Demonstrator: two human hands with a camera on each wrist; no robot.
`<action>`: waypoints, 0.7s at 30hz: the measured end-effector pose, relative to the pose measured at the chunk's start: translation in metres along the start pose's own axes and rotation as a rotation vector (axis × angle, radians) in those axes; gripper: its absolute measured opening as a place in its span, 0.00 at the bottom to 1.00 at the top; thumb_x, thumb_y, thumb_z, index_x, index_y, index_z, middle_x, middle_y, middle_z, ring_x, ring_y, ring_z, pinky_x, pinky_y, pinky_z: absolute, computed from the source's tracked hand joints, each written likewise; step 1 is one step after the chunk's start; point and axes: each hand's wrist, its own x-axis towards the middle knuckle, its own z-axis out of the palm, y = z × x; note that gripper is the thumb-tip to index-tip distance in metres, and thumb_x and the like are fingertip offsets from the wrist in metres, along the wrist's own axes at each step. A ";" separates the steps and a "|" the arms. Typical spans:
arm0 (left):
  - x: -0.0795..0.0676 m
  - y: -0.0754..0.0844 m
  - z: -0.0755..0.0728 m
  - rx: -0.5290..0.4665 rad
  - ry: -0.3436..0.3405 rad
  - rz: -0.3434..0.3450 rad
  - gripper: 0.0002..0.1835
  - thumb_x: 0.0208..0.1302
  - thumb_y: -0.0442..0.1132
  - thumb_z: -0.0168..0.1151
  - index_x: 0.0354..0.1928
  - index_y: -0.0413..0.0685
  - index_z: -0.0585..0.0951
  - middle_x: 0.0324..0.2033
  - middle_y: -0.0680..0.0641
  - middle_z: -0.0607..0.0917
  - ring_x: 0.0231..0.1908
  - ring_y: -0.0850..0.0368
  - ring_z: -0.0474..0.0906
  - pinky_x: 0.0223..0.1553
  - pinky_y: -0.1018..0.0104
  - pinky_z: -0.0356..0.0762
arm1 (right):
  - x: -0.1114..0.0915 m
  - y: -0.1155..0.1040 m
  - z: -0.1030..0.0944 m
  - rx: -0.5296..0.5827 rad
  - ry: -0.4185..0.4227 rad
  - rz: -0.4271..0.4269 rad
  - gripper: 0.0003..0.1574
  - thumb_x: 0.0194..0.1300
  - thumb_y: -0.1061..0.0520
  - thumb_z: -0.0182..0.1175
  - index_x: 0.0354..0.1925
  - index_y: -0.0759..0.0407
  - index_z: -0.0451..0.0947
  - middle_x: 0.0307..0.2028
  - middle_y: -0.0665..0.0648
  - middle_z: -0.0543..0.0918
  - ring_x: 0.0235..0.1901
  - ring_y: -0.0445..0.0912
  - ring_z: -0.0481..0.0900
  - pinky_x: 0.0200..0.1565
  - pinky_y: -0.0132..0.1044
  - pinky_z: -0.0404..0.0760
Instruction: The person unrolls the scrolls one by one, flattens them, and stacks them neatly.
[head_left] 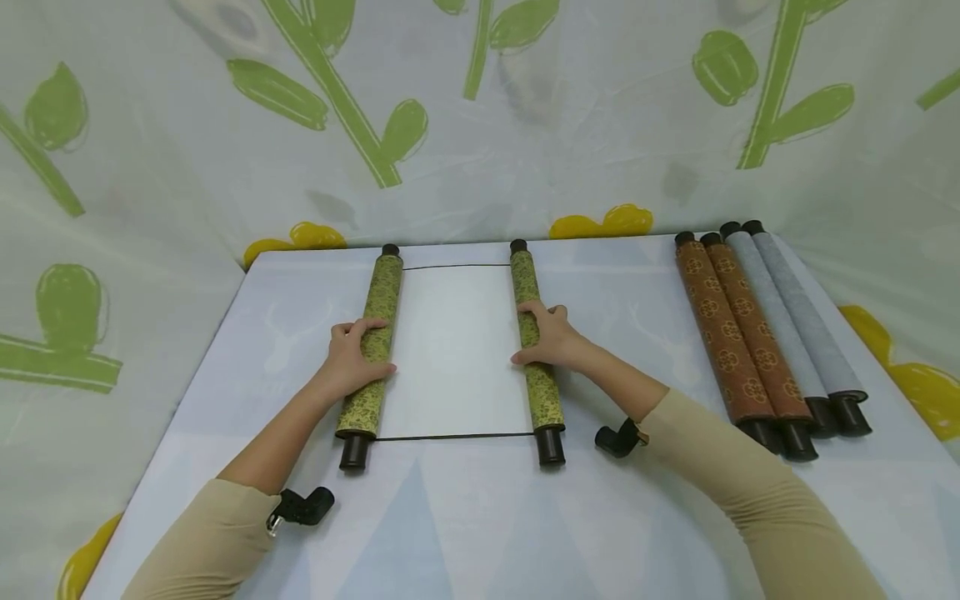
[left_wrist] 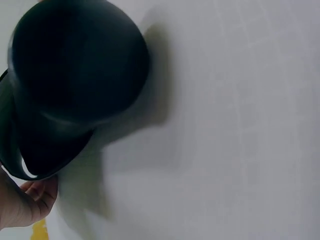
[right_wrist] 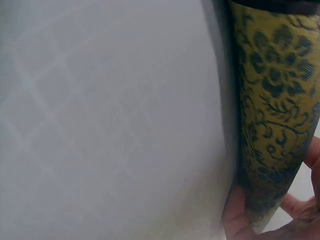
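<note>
A hanging scroll lies partly unrolled, its white paper point(head_left: 456, 350) showing between two green-and-gold patterned rolls with black end knobs. My left hand point(head_left: 351, 360) grips the left roll point(head_left: 385, 292) around its middle, thumb on the inner side. Around the right roll point(head_left: 543, 396) curls my right hand point(head_left: 553, 336), with thumb and fingers reaching over to the paper side. In the left wrist view the black knob point(left_wrist: 80, 60) fills the upper left, and the left hand point(left_wrist: 30, 202) shows below it. The right wrist view shows the floral cloth point(right_wrist: 277, 100) close up, with fingertips point(right_wrist: 237, 212) at its edge.
To the right lie two rolled brown scrolls point(head_left: 723, 350) with flower motifs and two grey-blue ones point(head_left: 810, 317), side by side. A pale table point(head_left: 465, 533) carries everything. Behind it hangs a white curtain point(head_left: 585, 150) with green leaf prints. Small black devices point(head_left: 303, 506) sit at both wrists.
</note>
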 end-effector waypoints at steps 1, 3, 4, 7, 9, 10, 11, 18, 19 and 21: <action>0.000 0.000 -0.001 0.003 -0.002 0.003 0.37 0.51 0.40 0.66 0.63 0.52 0.62 0.61 0.29 0.45 0.60 0.30 0.49 0.52 0.36 0.59 | 0.000 0.000 -0.001 0.008 -0.009 0.007 0.54 0.50 0.48 0.68 0.67 0.45 0.48 0.61 0.75 0.45 0.57 0.67 0.61 0.50 0.57 0.69; 0.000 -0.002 -0.004 0.016 -0.017 0.013 0.35 0.53 0.40 0.64 0.64 0.52 0.62 0.61 0.28 0.45 0.61 0.29 0.47 0.52 0.35 0.59 | 0.000 0.000 -0.003 0.011 -0.026 0.019 0.54 0.51 0.49 0.67 0.68 0.44 0.47 0.62 0.74 0.44 0.58 0.68 0.59 0.50 0.58 0.68; -0.001 -0.003 -0.005 0.028 -0.027 0.018 0.35 0.54 0.40 0.63 0.64 0.51 0.62 0.61 0.28 0.45 0.61 0.28 0.46 0.52 0.34 0.58 | 0.000 0.001 -0.004 0.007 -0.034 0.025 0.54 0.51 0.49 0.67 0.69 0.43 0.46 0.63 0.74 0.44 0.59 0.68 0.59 0.51 0.58 0.67; 0.000 -0.006 -0.009 0.069 -0.053 0.024 0.33 0.56 0.41 0.60 0.65 0.52 0.62 0.62 0.27 0.44 0.62 0.28 0.43 0.51 0.33 0.58 | 0.001 0.002 -0.006 -0.002 -0.058 0.038 0.54 0.53 0.50 0.65 0.70 0.42 0.45 0.64 0.74 0.43 0.61 0.67 0.56 0.52 0.59 0.66; 0.001 -0.008 -0.011 0.090 -0.066 0.020 0.32 0.57 0.41 0.57 0.66 0.52 0.62 0.62 0.27 0.44 0.62 0.28 0.41 0.51 0.33 0.58 | 0.002 0.002 -0.006 -0.003 -0.073 0.039 0.53 0.55 0.52 0.63 0.70 0.43 0.44 0.64 0.74 0.42 0.62 0.67 0.54 0.53 0.59 0.64; 0.001 -0.008 -0.011 0.092 -0.069 0.016 0.32 0.57 0.41 0.56 0.66 0.52 0.62 0.62 0.27 0.45 0.62 0.28 0.41 0.50 0.33 0.58 | 0.002 0.002 -0.007 0.000 -0.080 0.042 0.52 0.56 0.52 0.62 0.71 0.43 0.44 0.64 0.74 0.42 0.62 0.67 0.53 0.54 0.59 0.64; 0.002 -0.009 -0.012 0.092 -0.069 0.010 0.32 0.57 0.41 0.56 0.66 0.53 0.62 0.62 0.27 0.45 0.62 0.28 0.41 0.50 0.33 0.58 | 0.002 0.002 -0.007 0.004 -0.082 0.045 0.51 0.57 0.53 0.61 0.71 0.43 0.44 0.65 0.73 0.41 0.62 0.67 0.52 0.54 0.59 0.63; 0.004 -0.011 -0.012 0.100 -0.053 0.004 0.35 0.57 0.45 0.59 0.67 0.56 0.60 0.61 0.27 0.48 0.61 0.29 0.44 0.49 0.34 0.59 | -0.001 0.003 -0.009 -0.037 -0.064 0.031 0.51 0.56 0.47 0.62 0.70 0.44 0.46 0.63 0.74 0.44 0.61 0.66 0.55 0.53 0.58 0.65; 0.004 -0.011 -0.011 0.107 -0.050 0.005 0.36 0.56 0.47 0.61 0.67 0.56 0.60 0.61 0.27 0.48 0.61 0.29 0.45 0.49 0.34 0.60 | -0.001 0.004 -0.009 -0.047 -0.058 0.027 0.52 0.55 0.45 0.63 0.70 0.44 0.46 0.63 0.74 0.45 0.61 0.66 0.56 0.53 0.58 0.65; 0.003 -0.011 -0.010 0.126 -0.042 0.004 0.39 0.52 0.49 0.65 0.67 0.57 0.60 0.60 0.27 0.49 0.60 0.29 0.46 0.48 0.35 0.61 | -0.002 0.006 -0.009 -0.066 -0.044 0.021 0.54 0.52 0.43 0.65 0.70 0.44 0.46 0.62 0.74 0.47 0.59 0.66 0.58 0.51 0.58 0.66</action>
